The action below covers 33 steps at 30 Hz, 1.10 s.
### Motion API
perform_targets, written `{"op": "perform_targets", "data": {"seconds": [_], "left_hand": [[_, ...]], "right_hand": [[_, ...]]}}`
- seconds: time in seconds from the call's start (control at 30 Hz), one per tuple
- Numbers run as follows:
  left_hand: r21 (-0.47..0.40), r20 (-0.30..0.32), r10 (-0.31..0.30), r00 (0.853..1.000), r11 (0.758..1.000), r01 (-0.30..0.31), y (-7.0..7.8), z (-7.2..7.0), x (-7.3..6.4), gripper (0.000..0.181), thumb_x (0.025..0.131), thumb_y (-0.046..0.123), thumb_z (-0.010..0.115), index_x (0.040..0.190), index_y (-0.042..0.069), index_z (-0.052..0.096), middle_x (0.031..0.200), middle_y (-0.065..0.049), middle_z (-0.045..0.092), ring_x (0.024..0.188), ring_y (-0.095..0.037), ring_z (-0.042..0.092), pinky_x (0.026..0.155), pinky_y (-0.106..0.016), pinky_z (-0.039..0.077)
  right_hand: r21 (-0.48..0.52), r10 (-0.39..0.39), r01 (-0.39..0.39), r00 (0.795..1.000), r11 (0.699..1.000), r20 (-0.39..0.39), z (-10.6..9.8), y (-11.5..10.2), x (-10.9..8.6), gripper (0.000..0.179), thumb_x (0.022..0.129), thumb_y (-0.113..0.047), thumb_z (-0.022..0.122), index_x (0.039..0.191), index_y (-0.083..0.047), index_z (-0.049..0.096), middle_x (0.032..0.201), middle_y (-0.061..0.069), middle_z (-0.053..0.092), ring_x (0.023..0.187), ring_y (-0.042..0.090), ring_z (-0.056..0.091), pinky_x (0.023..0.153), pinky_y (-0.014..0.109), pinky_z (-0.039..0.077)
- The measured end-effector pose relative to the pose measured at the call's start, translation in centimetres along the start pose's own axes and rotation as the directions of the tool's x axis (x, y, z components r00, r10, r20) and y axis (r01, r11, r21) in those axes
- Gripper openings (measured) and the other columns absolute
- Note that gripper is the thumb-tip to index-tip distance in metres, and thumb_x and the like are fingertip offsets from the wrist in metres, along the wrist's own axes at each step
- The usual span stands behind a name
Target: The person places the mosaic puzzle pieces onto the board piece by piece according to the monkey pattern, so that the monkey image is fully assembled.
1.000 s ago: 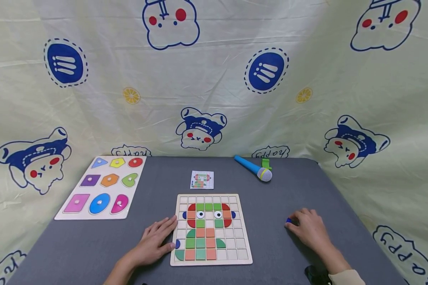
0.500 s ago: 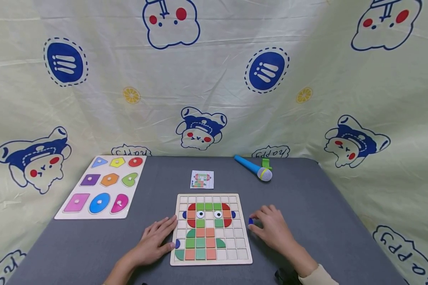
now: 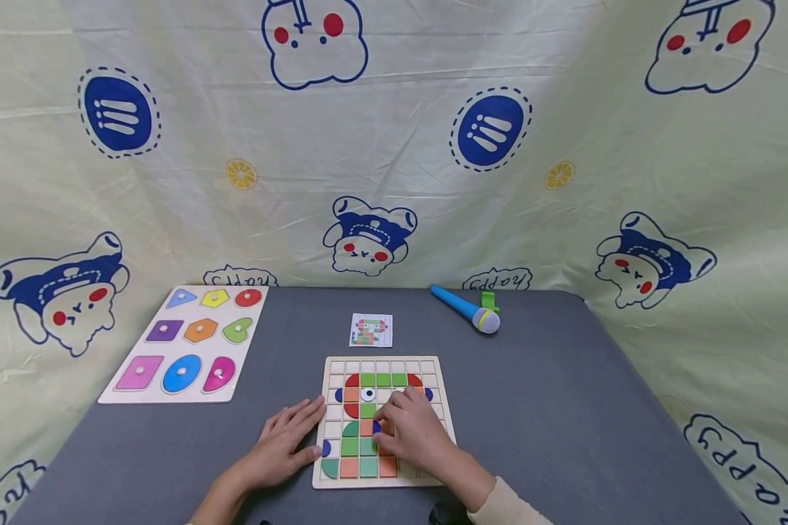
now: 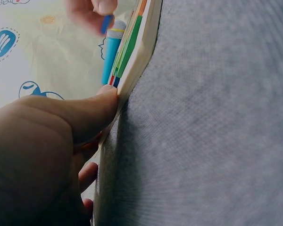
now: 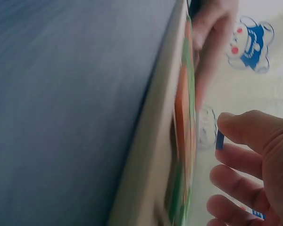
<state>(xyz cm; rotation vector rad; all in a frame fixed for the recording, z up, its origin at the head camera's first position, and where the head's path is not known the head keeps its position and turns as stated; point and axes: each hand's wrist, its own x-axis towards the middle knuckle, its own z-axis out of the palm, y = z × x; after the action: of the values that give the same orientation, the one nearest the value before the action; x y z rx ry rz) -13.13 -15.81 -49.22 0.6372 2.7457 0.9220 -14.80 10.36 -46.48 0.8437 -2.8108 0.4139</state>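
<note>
The puzzle board [image 3: 384, 359], a pale square grid with red, green, orange and blue tiles forming an animal-like figure, lies flat on the table. My right hand [image 3: 420, 434] is over its middle, pinching a small blue tile [image 5: 220, 140] between thumb and forefinger. In the right wrist view, that tile is above the board's surface. At the left edge my left hand [image 3: 285, 445] rests with fingers extended, its thumb [image 4: 106, 96] touching the rim. A blue half-round tile [image 3: 326, 448] sits in a left-hand cell near it. My right hand hides part of the figure, including the right eye.
Beyond the board lies a small pattern card [image 3: 371, 330]. A blue toy microphone [image 3: 462, 307] and a green piece [image 3: 489, 300] are at the back right. A white shape-puzzle board [image 3: 190, 346] with knobbed pieces occupies the left side. Patterned cloth [image 3: 394, 146] hangs behind.
My right hand has carried the blue tile leftward from the bare table on the right, past the board's right edge, to over its middle. My left hand has stayed in place.
</note>
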Motion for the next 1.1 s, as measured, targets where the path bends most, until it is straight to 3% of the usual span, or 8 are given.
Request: {"op": "perform_targets", "data": {"seconds": [0.27, 0.43, 0.83, 1.1], "left_hand": [[0.003, -0.013, 0.024, 1.0, 1.0, -0.023, 0.0, -0.1, -0.1, 0.064, 0.091, 0.04, 0.056, 0.146, 0.013, 0.036, 0.155, -0.005, 0.031, 0.142, -0.036, 0.024, 0.105, -0.064, 0.016], [0.016, -0.022, 0.035, 0.999, 0.999, -0.035, 0.1, 0.0, -0.1, 0.063, 0.092, 0.04, 0.056, 0.146, 0.012, 0.037, 0.155, -0.005, 0.031, 0.142, -0.036, 0.025, 0.104, -0.064, 0.016], [0.001, -0.038, 0.056, 0.998, 0.998, -0.056, 0.1, 0.0, -0.2, 0.062, 0.092, 0.037, 0.057, 0.145, 0.011, 0.038, 0.154, -0.007, 0.032, 0.141, -0.037, 0.025, 0.106, -0.062, 0.014], [0.006, -0.03, 0.055, 0.998, 0.998, -0.055, 0.0, 0.0, -0.2, 0.063, 0.092, 0.038, 0.056, 0.145, 0.01, 0.038, 0.154, -0.007, 0.032, 0.141, -0.037, 0.025, 0.106, -0.063, 0.014]], "right_hand": [[-0.014, -0.039, 0.039, 0.998, 0.999, 0.044, 1.4, -3.1, 2.4, 0.024, 0.079, -0.043, 0.072, 0.095, -0.024, 0.072, 0.089, -0.008, 0.06, 0.085, 0.01, 0.044, 0.08, 0.03, 0.041], [-0.021, -0.02, 0.021, 0.998, 1.0, 0.066, 2.0, -4.2, 3.3, 0.024, 0.08, -0.043, 0.072, 0.095, -0.024, 0.072, 0.09, -0.008, 0.059, 0.083, 0.01, 0.042, 0.077, 0.03, 0.038], [-0.045, 0.016, -0.011, 0.994, 0.999, 0.105, 2.8, -4.9, 4.7, 0.025, 0.079, -0.044, 0.072, 0.095, -0.025, 0.073, 0.089, -0.006, 0.058, 0.088, 0.013, 0.042, 0.08, 0.031, 0.035], [-0.041, 0.021, -0.017, 0.995, 0.999, 0.101, 2.9, -4.8, 4.4, 0.025, 0.078, -0.044, 0.073, 0.095, -0.025, 0.073, 0.087, -0.007, 0.055, 0.086, 0.012, 0.04, 0.078, 0.03, 0.033]]}}
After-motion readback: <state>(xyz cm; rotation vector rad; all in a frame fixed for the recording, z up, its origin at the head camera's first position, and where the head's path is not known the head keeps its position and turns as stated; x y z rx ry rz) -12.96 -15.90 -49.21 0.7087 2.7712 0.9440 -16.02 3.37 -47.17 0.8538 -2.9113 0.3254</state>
